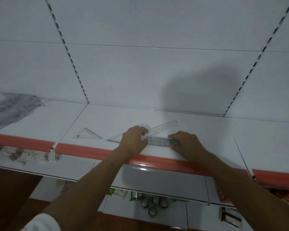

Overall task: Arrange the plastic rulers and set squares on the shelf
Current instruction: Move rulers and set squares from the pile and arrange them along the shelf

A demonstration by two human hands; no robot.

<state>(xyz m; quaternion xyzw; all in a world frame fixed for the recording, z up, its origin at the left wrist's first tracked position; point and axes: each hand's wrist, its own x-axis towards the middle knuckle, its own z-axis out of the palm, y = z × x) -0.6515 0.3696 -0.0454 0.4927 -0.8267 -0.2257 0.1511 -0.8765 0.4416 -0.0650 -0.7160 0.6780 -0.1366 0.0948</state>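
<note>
Four drawing instruments lie on the white shelf (pixel 207 130), and the step in hand appears to be the squaring-up of the two rulers near its red front edge (pixel 90 150). Furthest left of the fingers, well apart from them, a clear set square (pixel 88 134) lies flat. A second set square (pixel 114 138) lies just left of the left hand (pixel 135 139), its right end hidden beneath that hand. The left hand's fingers (pixel 143 130) are curled and pinch the near ends of both rulers. The upper ruler (pixel 163 127) runs away from those fingers up and to the right, at a slant. The lower ruler (pixel 160 141) lies level between the two hands, parallel to the front edge. The right hand (pixel 187 142) rests palm-down on that ruler's right end, fingers (pixel 173 136) bent over it; whether they grip or merely press cannot be told. Both forearms reach up over the shelf edge. Judgement: the next move calls for swinging the slanted ruler down parallel with the level one, keeping the latter pinned.
</note>
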